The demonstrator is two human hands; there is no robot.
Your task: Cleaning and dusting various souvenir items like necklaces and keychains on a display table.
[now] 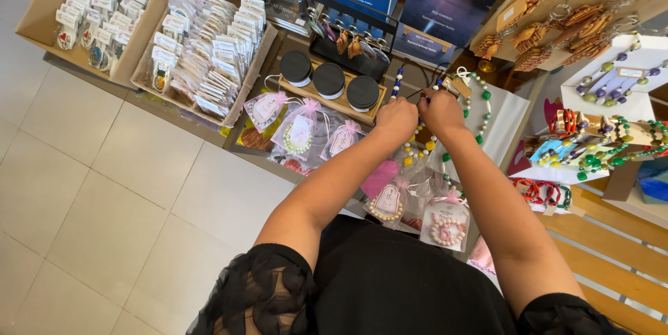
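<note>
My left hand (395, 119) and my right hand (441, 112) are side by side over a display table, both closed on the cord of a beaded necklace (479, 98) with green and white beads. Its tag (460, 87) hangs just beyond my right hand. Below my hands, yellow and white beads (417, 148) of a necklace lie on the white stand (511, 116). My fingertips are hidden behind my knuckles.
Sheer pouches with jewellery (300, 133) lie left of and below my hands. Three black round tins (328, 79) sit on a wooden tray. Cardboard boxes of packaged items (209, 50) stand at the left. Bracelets (591, 147) and wooden keyrings (557, 29) are at the right.
</note>
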